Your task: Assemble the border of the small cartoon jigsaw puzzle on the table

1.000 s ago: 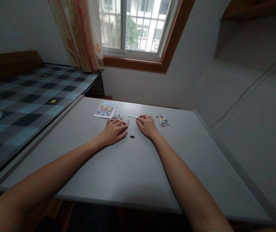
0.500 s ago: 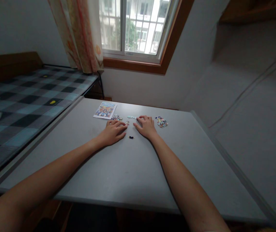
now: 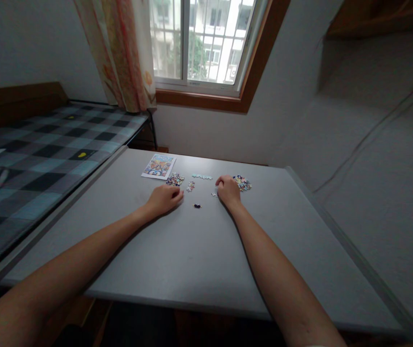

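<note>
My left hand (image 3: 163, 198) rests on the table with its fingers curled in, just in front of a pile of jigsaw pieces (image 3: 175, 179). Whatever its fingers may hold is hidden. To its right lies a small cluster of joined pieces (image 3: 190, 186). My right hand (image 3: 228, 190) is closed beside a second pile of pieces (image 3: 243, 183), partly covering it. By its fingertips are pale puzzle pieces (image 3: 214, 194); its grip is too small to make out. A light-blue strip of joined pieces (image 3: 202, 177) lies farther back, and a dark joined piece (image 3: 197, 206) sits between the hands, nearer me.
A printed picture sheet (image 3: 158, 166) lies at the back left of the white table (image 3: 177, 260). Left of the table stands a bed with a checked cover (image 3: 54, 144). A wall and window (image 3: 206, 43) are behind, with a curtain (image 3: 127, 58).
My left hand has drawn back slightly left and its fingers have curled in. My right hand has moved right, away from the blue strip, to the right pile, also curling. The small cluster is now uncovered.
</note>
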{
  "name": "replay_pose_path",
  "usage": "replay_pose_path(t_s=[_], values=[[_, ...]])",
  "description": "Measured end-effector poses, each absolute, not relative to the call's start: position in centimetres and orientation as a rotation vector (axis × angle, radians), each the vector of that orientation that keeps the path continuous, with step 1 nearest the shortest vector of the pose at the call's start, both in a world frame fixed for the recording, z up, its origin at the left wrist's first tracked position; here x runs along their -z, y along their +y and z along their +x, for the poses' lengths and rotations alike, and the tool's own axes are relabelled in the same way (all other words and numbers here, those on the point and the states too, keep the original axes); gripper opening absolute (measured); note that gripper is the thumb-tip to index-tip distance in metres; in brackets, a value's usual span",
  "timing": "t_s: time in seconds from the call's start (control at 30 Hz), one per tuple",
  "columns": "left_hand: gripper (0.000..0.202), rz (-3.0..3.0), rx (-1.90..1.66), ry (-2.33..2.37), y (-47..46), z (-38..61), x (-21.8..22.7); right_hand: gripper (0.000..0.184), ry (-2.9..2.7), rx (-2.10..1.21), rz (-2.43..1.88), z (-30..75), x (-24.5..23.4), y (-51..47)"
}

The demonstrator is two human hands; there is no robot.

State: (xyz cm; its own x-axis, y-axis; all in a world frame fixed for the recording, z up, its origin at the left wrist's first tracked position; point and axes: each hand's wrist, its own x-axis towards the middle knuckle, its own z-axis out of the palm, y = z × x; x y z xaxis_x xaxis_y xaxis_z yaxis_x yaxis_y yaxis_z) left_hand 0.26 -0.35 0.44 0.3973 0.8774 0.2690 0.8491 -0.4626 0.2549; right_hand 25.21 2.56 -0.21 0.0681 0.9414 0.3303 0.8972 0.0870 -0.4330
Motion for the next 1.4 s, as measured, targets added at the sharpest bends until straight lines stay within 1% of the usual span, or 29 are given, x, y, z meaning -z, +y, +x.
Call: replay_pose_path(t_s=[0.13, 0.4, 0.5, 0.67, 0.77, 0.93, 1.23, 1.4], values=[[0.041, 2.688, -0.407, 1.431, -0.62, 0.39, -0.75, 0.031, -1.858, -0.085, -1.880, 24.90, 0.07, 2.36], [0.036, 2.689, -0.373, 1.443, -0.68, 0.42, -0.89, 0.032, -1.963, -0.121, -1.824, 24.81, 0.26, 2.52], [0.032, 2.638, -0.436, 1.446, -0.74, 0.43, -0.90, 0.031, -1.930, -0.125, -1.752, 24.88, 0.46, 2.66], [0.028, 2.656, -0.658, 1.439, -1.06, 0.47, -0.92, 0.034, -1.974, -0.071, -1.598, 24.78, 0.83, 2.69], [0.030, 2.711, -0.676, 1.410, -1.14, 0.48, -0.77, 0.037, -2.024, -0.060, -1.609, 24.62, 0.92, 2.52], [0.043, 2.804, -0.546, 1.316, -0.96, 0.45, -0.54, 0.039, -2.092, -0.033, -1.634, 24.43, 0.90, 2.29], [0.041, 2.808, -0.533, 1.278, -0.94, 0.39, -0.58, 0.038, -2.084, -0.037, -1.666, 24.40, 0.72, 2.19], [0.043, 2.789, -0.574, 1.243, -0.78, 0.24, -0.35, 0.037, -2.075, -0.023, -1.672, 24.43, 0.79, 2.28]])
